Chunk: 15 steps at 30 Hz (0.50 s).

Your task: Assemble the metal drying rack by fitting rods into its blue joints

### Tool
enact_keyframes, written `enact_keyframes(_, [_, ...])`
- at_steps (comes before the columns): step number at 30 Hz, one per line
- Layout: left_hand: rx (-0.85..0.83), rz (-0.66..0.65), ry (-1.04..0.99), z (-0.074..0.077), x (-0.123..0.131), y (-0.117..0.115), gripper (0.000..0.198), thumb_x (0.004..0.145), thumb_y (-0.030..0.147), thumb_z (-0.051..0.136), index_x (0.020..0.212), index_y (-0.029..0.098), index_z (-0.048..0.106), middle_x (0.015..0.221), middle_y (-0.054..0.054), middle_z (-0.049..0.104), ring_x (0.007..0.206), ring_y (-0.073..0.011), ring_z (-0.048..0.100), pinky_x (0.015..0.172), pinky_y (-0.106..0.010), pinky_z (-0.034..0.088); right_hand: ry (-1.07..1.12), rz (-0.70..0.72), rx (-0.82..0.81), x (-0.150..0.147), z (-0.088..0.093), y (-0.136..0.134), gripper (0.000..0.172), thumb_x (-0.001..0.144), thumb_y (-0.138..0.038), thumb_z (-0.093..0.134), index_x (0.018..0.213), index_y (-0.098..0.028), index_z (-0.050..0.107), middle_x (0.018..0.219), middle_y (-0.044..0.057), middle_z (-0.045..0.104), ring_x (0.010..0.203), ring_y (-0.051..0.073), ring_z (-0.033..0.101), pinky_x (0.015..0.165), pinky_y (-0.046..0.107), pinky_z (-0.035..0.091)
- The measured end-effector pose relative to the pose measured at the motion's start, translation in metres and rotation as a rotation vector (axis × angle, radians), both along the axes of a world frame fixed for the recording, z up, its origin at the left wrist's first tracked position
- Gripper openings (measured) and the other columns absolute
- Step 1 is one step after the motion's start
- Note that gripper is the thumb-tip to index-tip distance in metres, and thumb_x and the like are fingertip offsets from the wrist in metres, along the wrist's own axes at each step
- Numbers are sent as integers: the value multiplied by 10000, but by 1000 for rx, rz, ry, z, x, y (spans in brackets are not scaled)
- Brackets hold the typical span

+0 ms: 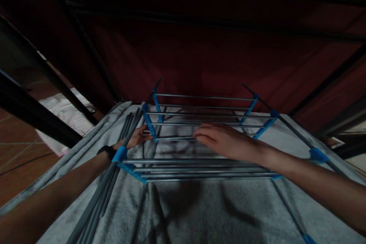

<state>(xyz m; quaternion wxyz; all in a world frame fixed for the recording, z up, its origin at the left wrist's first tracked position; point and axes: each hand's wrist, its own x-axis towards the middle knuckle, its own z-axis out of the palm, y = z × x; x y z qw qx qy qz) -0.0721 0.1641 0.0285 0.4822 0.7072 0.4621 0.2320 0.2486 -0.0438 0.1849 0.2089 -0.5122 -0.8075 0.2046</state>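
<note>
A metal shoe-rack style frame with grey rods and blue plastic joints stands on a grey fabric sheet. My left hand, with a dark watch at the wrist, reaches under the left side rail and curls its fingers round a blue joint. My right hand lies over a horizontal grey rod in the middle tier, fingers bent down on it. A lower tier of rods crosses in front of both forearms.
A bundle of loose grey poles lies along the left of the fabric. Dark red cloth walls with black frame bars close in behind and at the sides. A tiled floor and a pale patterned mat show at left.
</note>
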Motion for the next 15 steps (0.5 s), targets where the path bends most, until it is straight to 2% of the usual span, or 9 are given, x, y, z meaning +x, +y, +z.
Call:
enact_keyframes(1, [-5,18,-3,-3,1,-2,704,440,549,923,977,174,664,1071,-129,719,987,-311,681,907,-437,568,105,-14,-99,4,11,-25,309,1035,-387,466,990,-256,744,993,36,712,948,186,670,889,340,524])
enact_keyframes(2, [-9,35,-5,-6,1,-3,727,425,549,928,993,179,665,1075,-125,718,986,-312,681,900,-439,570,202,8,-264,7,18,-49,347,1030,-455,474,955,-259,752,947,40,716,901,181,676,834,319,529])
enact_keyframes(3, [-15,47,-9,-9,2,-5,752,412,552,930,1012,185,663,1077,-119,716,987,-313,681,896,-443,571,290,44,-448,9,18,-70,380,1019,-509,484,952,-256,759,924,51,722,873,181,681,795,307,528])
enact_keyframes(5, [-37,56,-38,-16,3,-6,804,379,568,930,1034,193,653,1054,-103,714,974,-314,681,890,-456,574,435,129,-768,10,-1,-101,419,1005,-555,490,993,-236,762,921,76,733,846,175,682,738,282,513])
enact_keyframes(7, [-71,27,-84,-21,4,-8,804,387,585,924,1036,202,643,1023,-91,712,957,-308,680,902,-470,572,452,137,-902,9,-40,-115,391,981,-531,538,981,-207,758,871,61,716,785,150,654,716,257,482])
enact_keyframes(8, [-82,11,-112,-24,4,-9,778,415,595,916,1031,206,640,1013,-89,711,958,-305,678,917,-474,567,420,121,-918,8,-62,-116,356,963,-501,570,958,-193,749,816,40,689,740,135,624,680,238,453])
enact_keyframes(11, [-62,-23,-115,-31,4,-9,713,483,635,890,997,212,636,1008,-102,708,985,-317,671,945,-480,554,408,-113,-829,6,-121,-103,310,957,-424,543,914,-170,717,699,-9,588,627,107,512,586,213,368])
enact_keyframes(13, [-15,-39,-66,-36,4,-6,729,467,684,875,963,209,629,995,-113,705,1008,-343,663,940,-484,551,439,-253,-712,6,-144,-92,317,975,-399,486,942,-173,706,736,-2,592,654,119,512,609,223,388])
enact_keyframes(15, [36,-52,-20,-41,6,-3,730,471,729,843,930,210,612,976,-112,702,1027,-364,655,937,-485,545,405,-312,-579,7,-153,-87,319,987,-377,452,941,-185,703,804,19,627,734,146,558,680,249,432])
